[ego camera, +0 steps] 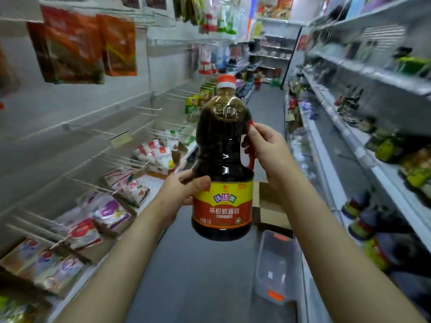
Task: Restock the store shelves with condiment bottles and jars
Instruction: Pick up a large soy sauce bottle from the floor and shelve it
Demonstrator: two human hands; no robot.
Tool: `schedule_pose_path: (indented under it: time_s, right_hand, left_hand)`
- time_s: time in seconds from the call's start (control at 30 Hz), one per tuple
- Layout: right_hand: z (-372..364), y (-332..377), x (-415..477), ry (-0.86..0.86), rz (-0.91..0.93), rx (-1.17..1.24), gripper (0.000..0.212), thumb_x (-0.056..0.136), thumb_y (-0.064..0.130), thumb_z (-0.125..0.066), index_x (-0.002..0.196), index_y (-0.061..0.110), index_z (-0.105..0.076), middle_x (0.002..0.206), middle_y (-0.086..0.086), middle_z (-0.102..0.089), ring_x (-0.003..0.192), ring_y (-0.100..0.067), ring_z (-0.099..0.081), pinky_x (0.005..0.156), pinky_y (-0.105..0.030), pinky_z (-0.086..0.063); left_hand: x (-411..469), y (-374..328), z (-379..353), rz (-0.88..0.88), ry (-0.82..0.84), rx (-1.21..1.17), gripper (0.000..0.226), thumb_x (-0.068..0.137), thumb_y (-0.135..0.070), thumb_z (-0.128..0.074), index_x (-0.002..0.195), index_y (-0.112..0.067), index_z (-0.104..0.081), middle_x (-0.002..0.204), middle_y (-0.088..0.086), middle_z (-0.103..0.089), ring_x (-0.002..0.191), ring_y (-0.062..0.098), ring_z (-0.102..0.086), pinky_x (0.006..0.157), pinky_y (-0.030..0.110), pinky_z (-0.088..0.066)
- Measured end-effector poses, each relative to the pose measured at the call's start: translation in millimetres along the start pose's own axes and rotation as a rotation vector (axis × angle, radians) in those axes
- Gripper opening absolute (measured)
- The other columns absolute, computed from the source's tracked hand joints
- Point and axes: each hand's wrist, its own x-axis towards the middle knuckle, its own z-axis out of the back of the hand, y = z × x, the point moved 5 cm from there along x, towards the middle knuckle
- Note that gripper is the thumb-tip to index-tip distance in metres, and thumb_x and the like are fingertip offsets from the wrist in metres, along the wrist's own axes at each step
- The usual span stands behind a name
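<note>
The large dark plastic bottle with red cap [222, 145] bears a red-and-yellow label [222, 206] reading "味达美", "味极鲜酱油" and, smaller, "1.8L"

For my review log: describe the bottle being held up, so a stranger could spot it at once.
Over the aisle floor, held up at centre frame, is the soy sauce bottle. Its red cap, dark contents and red-and-yellow label set it apart from the jars on the right shelf.
</note>
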Motion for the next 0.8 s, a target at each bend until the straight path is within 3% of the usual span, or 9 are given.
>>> schedule_pose_path:
  time_s: [0.07,0.23,0.4,0.53,0.6,0.7,0.8]
  right_hand:
    - [33.8,-1.4,13.9,-0.057,0.022,-0.030,0.021,0.099,0.027,-0.051,0.085,0.020,-0.064,0.065,0.006,-0.058,0.059,-0.006,-0.053,0.055,-0.016,-0.043]
    - [112.7,-18.5,38.8,-0.253,0.007,-0.045,0.022,0.099,0.028,-0.052,0.086,0.017,-0.065,0.067,0.001,-0.057,0.059,-0.009,-0.051,0.054,-0.016,-0.042]
    - [173.2,-28.7,36.5,-0.440,-0.025,-0.149,0.023,0.100,0.024,-0.051,0.087,0.011,-0.065,0.068,-0.003,-0.058,0.056,-0.008,-0.051,0.056,-0.018,-0.045]
    - [217.5,-26.4,14.2,-0.711,-0.034,-0.243,0.023,0.099,0.025,-0.052,0.081,0.015,-0.063,0.068,0.000,-0.060,0.058,-0.008,-0.053,0.057,-0.021,-0.046]
    - [234.7,-19.6,-3.1,-0.865,-0.021,-0.266,0.024,0.098,0.027,-0.053,0.080,0.018,-0.064,0.065,0.006,-0.060,0.059,-0.009,-0.053,0.058,-0.027,-0.044]
    - [247.0,2.0,-35.0,-1.070,-0.002,-0.313,0.023,0.098,0.026,-0.054,0.080,0.018,-0.065,0.063,0.007,-0.060,0.055,-0.006,-0.052,0.056,-0.023,-0.043]
    - [250.9,25.2,-71.2,-1.253,-0.005,-0.330,0.020,0.096,0.027,-0.057,0.080,0.022,-0.066,0.061,0.009,-0.063,0.055,-0.006,-0.056,0.052,-0.022,-0.042]
  left_hand:
    - [25.9,-3.9,-26.8,-0.003,0.067,0.008,0.053,0.046,-0.051,-0.079,0.087,-0.018,-0.070,0.074,-0.003,-0.073,0.068,0.010,-0.068,0.061,0.023,-0.051]
    - [88.6,-4.5,-89.8,0.009,0.228,0.022,0.035,0.051,-0.053,-0.072,0.076,-0.029,-0.076,0.082,-0.002,-0.074,0.078,0.013,-0.070,0.066,0.027,-0.053]
    - [134.1,11.8,-146.6,0.059,0.416,-0.004,0.047,0.048,-0.055,-0.073,0.082,-0.022,-0.071,0.080,-0.002,-0.074,0.073,0.012,-0.071,0.065,0.028,-0.052]
    - [168.3,9.4,-200.6,0.056,0.670,0.016,0.045,0.049,-0.044,-0.080,0.087,-0.021,-0.070,0.079,-0.005,-0.075,0.073,0.011,-0.071,0.060,0.022,-0.053]
    - [180.6,2.8,-228.0,0.062,0.826,0.019,0.045,0.051,-0.035,-0.085,0.090,-0.021,-0.070,0.082,-0.003,-0.076,0.076,0.014,-0.072,0.065,0.025,-0.056]
    - [184.7,-5.5,-264.3,0.044,1.026,0.008,0.056,0.047,-0.049,-0.078,0.095,-0.022,-0.073,0.094,0.002,-0.076,0.090,0.020,-0.072,0.082,0.038,-0.056]
    - [174.2,-10.6,-301.6,0.033,1.207,-0.035,0.061,0.043,-0.053,-0.077,0.095,-0.021,-0.072,0.092,0.002,-0.076,0.087,0.018,-0.072,0.076,0.034,-0.054]
